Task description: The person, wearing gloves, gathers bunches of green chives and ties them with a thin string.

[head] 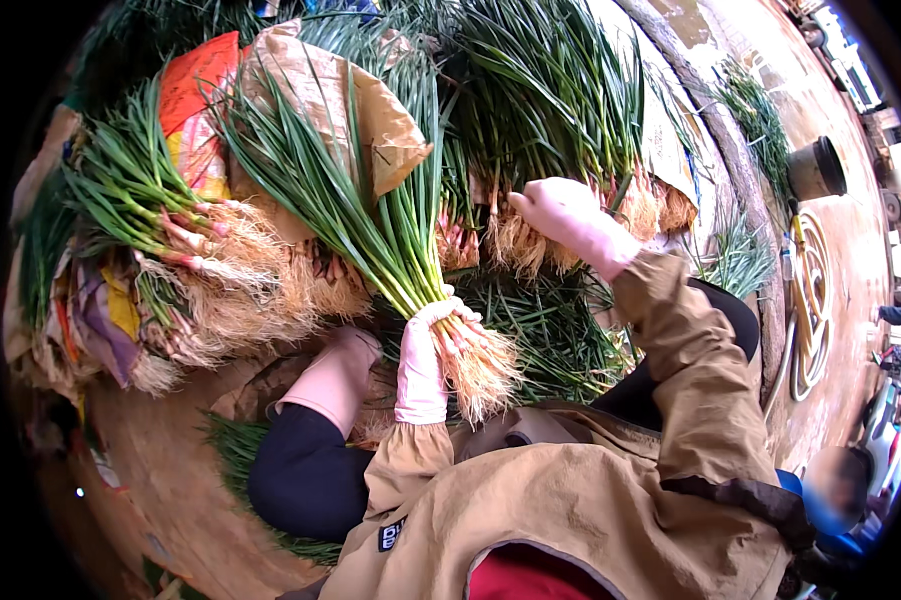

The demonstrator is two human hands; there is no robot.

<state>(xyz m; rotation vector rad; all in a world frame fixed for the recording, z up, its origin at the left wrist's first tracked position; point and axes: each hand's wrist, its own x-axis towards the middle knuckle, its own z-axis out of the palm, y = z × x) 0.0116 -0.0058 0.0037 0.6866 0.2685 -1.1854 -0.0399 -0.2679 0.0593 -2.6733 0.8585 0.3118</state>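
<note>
My left hand [425, 349], in a pale pink glove, is closed around the lower stems of a bunch of green garlic [390, 262], just above its straw-coloured roots; the long leaves point up and to the left. My right hand [559, 208], gloved the same way, is raised in front of a dense pile of green garlic [548, 82]; its fingers are curled, and whether a stalk is between them cannot be told. Another bunch with reddish stem bases [187, 232] lies at the left, its roots towards me. Loose green leaves [540, 337] lie below my hands.
Brown woven sacking [293, 67] and an orange sack [199, 79] lie among the bunches. A long log-like edge [743, 165] runs along the right. Beyond it are a dark bucket [818, 169], a coiled hose [810, 300] and a person [833, 487] at the lower right.
</note>
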